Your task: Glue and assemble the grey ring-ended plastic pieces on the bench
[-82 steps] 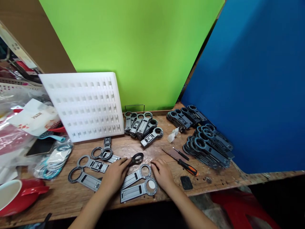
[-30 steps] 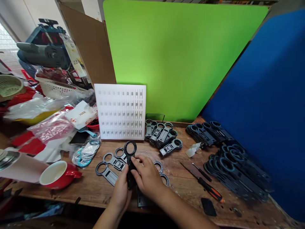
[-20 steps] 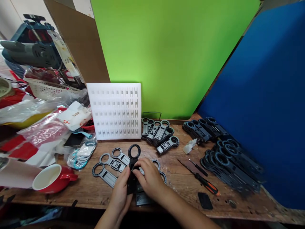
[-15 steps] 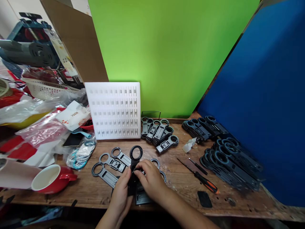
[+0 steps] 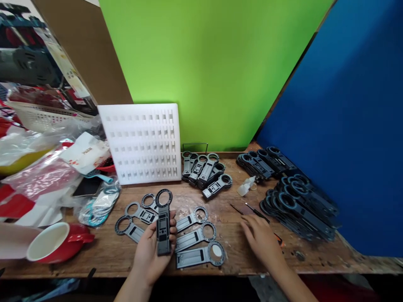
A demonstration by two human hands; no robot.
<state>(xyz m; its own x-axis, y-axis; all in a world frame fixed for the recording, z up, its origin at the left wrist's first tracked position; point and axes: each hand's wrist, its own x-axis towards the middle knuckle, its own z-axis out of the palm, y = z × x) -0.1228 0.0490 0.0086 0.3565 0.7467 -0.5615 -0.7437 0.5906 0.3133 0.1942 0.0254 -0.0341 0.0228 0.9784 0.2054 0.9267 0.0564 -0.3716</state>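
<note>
In the head view, the left hand [image 5: 149, 253], palm up near the front edge of the wooden workbench [image 5: 239, 262], holds a dark grey ring-ended handle [image 5: 163, 233]. The handle lies along the palm, its ring pointing to the far side beyond the fingers; the thumb is at its left edge and the fingertips curl up along its right edge. Its recessed, slotted face is upward.

The right hand [image 5: 261, 239] is well apart to the right, palm down over an orange-and-black screwdriver [image 5: 278, 239]. The shaft tip shows on the far left of this hand and the handle's end on its right; whether the fingers grip the tool cannot be told. A smaller black screwdriver [image 5: 260, 213] lies just beyond the fingers.

Just right of the left hand, three grey ring-ended pieces [image 5: 190, 240] lie fanned, rings to the right, a white disc [image 5: 217, 250] showing within the nearest ring. More grey pieces [image 5: 147, 215] lie left of the held handle. Farther back are a pile of ring-ended pieces [image 5: 208, 170] and, left of it, an upright white slotted foam block [image 5: 141, 144]. Dark stacked handles [image 5: 299, 205] lie to the right, beyond the right hand.
</note>
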